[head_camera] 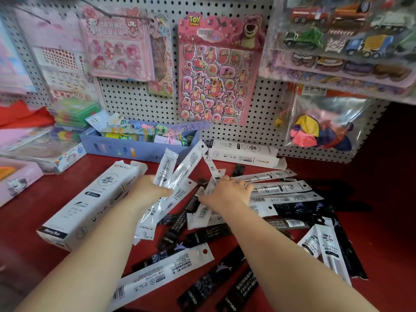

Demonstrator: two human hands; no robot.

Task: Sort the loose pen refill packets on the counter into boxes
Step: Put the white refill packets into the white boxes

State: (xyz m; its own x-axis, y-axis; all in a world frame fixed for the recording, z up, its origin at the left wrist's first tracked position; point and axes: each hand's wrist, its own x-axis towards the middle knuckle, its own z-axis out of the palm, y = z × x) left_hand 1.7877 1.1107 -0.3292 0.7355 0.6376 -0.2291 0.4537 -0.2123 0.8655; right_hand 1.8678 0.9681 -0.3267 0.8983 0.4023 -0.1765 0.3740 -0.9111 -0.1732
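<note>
Nearest, loose packets (162,275) of pen refills – white and black – lie scattered on the red counter (371,244). At the left a long white box (90,203) lies flat; its inside cannot be seen. The left hand (148,188) grips a bundle (173,176) of white packets above the pile. The right hand (227,190) rests on the pile, fingers stretched. Farther, a second white box (243,152) lies with its flap open, and a blue box (126,147) holds colourful small items – behind it, a pegboard (135,97) with sticker sheets.

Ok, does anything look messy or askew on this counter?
Yes: white and black plastic refill packets lie strewn criss-cross over the red counter, and the white cardboard box on the left lies slanted with its end flap open.
</note>
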